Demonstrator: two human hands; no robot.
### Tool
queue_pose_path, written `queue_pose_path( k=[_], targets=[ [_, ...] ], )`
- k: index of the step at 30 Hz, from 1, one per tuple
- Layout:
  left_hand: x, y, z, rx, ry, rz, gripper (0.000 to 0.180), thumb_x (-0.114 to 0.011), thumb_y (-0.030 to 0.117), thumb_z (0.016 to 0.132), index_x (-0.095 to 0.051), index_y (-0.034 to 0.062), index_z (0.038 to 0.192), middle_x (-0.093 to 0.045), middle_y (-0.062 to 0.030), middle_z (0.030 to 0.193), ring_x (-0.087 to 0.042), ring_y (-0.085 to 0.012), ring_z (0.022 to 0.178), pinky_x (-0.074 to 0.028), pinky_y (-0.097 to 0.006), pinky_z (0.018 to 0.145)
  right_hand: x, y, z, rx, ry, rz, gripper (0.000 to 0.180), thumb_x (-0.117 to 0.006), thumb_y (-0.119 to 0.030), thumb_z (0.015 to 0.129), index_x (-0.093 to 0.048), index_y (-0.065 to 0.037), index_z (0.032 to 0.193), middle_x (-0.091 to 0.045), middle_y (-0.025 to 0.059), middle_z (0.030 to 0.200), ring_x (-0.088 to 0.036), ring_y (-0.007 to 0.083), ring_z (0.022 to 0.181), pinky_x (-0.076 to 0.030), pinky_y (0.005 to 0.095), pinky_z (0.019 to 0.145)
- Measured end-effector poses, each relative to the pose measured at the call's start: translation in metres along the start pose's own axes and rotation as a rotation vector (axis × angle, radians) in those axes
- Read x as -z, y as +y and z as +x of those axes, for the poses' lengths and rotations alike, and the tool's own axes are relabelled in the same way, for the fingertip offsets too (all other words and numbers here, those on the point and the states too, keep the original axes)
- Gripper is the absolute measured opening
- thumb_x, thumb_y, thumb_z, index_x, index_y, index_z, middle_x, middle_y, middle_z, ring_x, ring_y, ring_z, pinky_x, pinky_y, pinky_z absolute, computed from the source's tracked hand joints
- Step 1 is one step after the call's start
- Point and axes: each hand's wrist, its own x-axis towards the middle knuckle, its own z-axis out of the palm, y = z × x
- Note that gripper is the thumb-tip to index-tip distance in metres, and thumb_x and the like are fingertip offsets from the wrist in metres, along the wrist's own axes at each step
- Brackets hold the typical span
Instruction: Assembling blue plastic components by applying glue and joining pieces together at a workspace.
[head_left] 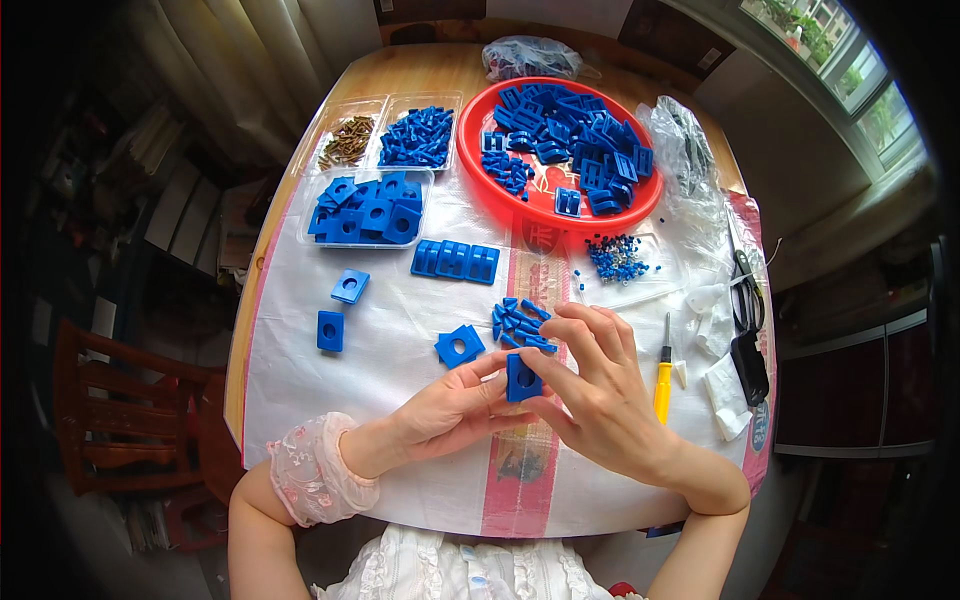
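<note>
Between my hands is a small blue rectangular plastic piece (519,384) with a round hole in it. My left hand (440,410) grips its left side between thumb and fingers. The fingers of my right hand (600,385) close on its right side, index finger near the top and thumb below. Just beyond lie a pile of small blue tapered plugs (518,322) and loose flat blue plates with round holes (460,346). Farther left are two more single blue pieces, an upper one (350,286) and a lower one (330,331).
A red round tray (474,188) of blue parts stands at the back. Left of it are clear boxes of brass-coloured screws (348,142), blue plugs (415,138) and holed plates (368,210). A row of blue blocks (455,262), small beads (616,258), a yellow screwdriver (663,385) and scissors (745,295) lie around.
</note>
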Motion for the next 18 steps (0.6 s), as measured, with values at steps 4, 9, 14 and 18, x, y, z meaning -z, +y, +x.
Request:
queue_pose_path(
  k=[4,9,14,18],
  targets=[
    [-0.0021,0.0002,0.0005,-0.008,-0.008,0.007,0.046,-0.049,0.023,0.100,-0.033,0.0155,0.143,-0.050,-0.0037,0.135,-0.050,-0.0256,0.126,-0.037,-0.047,0.109,0.0004,0.0002,-0.0004,-0.001,0.000,0.004,0.039,-0.073,-0.016,0.072,-0.060,-0.002,0.106,-0.049,0.0133,0.118,-0.039,0.0318,0.127,-0.028,0.0492,0.105],
    [-0.0016,0.0000,-0.0008,-0.013,0.001,0.015,0.046,-0.050,0.023,0.100,-0.034,0.0150,0.142,-0.050,-0.0041,0.135,-0.049,-0.0256,0.127,-0.037,-0.047,0.109,-0.0005,-0.0002,0.0007,0.005,0.001,0.009,0.040,-0.073,-0.016,0.071,-0.060,-0.002,0.107,-0.049,0.0135,0.117,-0.039,0.0320,0.127,-0.028,0.0493,0.105],
    [-0.0004,-0.0007,0.0018,0.000,0.006,0.015,0.045,-0.049,0.023,0.100,-0.034,0.0147,0.142,-0.049,-0.0043,0.136,-0.048,-0.0257,0.128,-0.036,-0.047,0.109,0.0003,0.0005,-0.0006,0.001,0.007,0.000,0.041,-0.073,-0.015,0.071,-0.060,-0.002,0.107,-0.049,0.0135,0.117,-0.039,0.0321,0.126,-0.028,0.0495,0.105],
    [0.0008,-0.0009,0.0002,-0.007,0.013,0.011,0.045,-0.049,0.023,0.100,-0.034,0.0146,0.142,-0.049,-0.0044,0.136,-0.047,-0.0258,0.128,-0.036,-0.048,0.109,-0.0010,0.0004,0.0005,0.006,0.010,0.021,0.040,-0.073,-0.015,0.071,-0.060,-0.001,0.106,-0.049,0.0135,0.117,-0.039,0.0321,0.126,-0.028,0.0495,0.105]
  ],
)
